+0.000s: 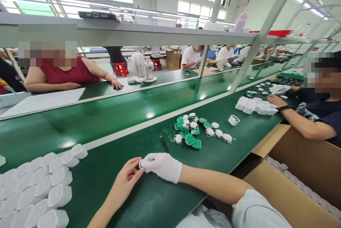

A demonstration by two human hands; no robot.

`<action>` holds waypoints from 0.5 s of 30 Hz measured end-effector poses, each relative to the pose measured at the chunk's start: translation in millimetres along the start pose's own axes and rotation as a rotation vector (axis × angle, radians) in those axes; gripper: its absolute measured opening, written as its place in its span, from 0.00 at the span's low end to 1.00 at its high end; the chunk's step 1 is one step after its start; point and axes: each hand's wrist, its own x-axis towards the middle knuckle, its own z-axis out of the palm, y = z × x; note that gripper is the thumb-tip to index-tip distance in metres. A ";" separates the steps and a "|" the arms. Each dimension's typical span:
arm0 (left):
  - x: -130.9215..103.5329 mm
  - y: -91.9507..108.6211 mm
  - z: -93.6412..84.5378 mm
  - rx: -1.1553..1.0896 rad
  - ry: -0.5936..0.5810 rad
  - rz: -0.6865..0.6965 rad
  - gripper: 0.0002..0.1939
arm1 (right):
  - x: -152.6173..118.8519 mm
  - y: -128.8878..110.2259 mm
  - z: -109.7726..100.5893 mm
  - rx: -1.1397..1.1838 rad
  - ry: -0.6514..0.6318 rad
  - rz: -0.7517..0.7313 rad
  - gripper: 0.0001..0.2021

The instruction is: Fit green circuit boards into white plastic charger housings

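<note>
My bare left hand (pixel 127 177) and my white-gloved right hand (pixel 164 165) meet over the green bench. Between their fingers is a small white plastic housing (pixel 141 164), mostly hidden by the glove. The left thumb and fingertips pinch its left side, while the right hand wraps round the other side. Just beyond my right hand lies a black pen-like tool (pixel 164 144). Farther on is a loose pile of green circuit boards (pixel 189 138) with white domed parts. To the left, white housings (pixel 44 174) stand packed in rows.
A single white housing (pixel 233 120) and a cluster of white housings (pixel 255 106) lie at right, near a co-worker's hands (pixel 278 94). Open cardboard boxes (pixel 287 189) stand beside the bench edge. A conveyor belt (pixel 128 110) runs beyond, under a shelf (pixel 149 32) on slanted posts.
</note>
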 end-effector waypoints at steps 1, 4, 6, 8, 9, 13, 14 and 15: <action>0.1 0.5 0.4 -0.011 0.029 -0.002 0.29 | 0.3 -0.2 -1.2 0.011 0.043 -0.014 0.13; 0.3 -0.9 0.4 0.013 0.108 0.009 0.32 | 0.5 -3.9 -9.6 -0.039 0.211 -0.131 0.13; 1.5 -4.2 -1.5 0.071 0.151 0.058 0.31 | -0.3 -7.0 -15.5 -0.150 0.320 -0.196 0.14; 3.7 -8.4 -4.6 0.145 0.190 0.110 0.29 | -1.6 -8.0 -17.5 -0.344 0.292 -0.219 0.11; 5.1 -10.5 -6.1 0.181 0.210 0.127 0.29 | -2.4 -7.3 -16.8 -0.449 0.239 -0.223 0.10; 9.1 -16.4 -8.4 0.257 0.245 0.129 0.29 | -1.8 -0.7 -9.5 -0.706 0.037 -0.273 0.09; 9.2 -16.8 -7.9 0.260 0.241 0.131 0.29 | 0.1 1.1 -8.7 -0.711 0.014 -0.290 0.10; 8.9 -16.8 -7.2 0.263 0.242 0.135 0.29 | 3.3 2.7 -9.1 -0.691 -0.014 -0.294 0.09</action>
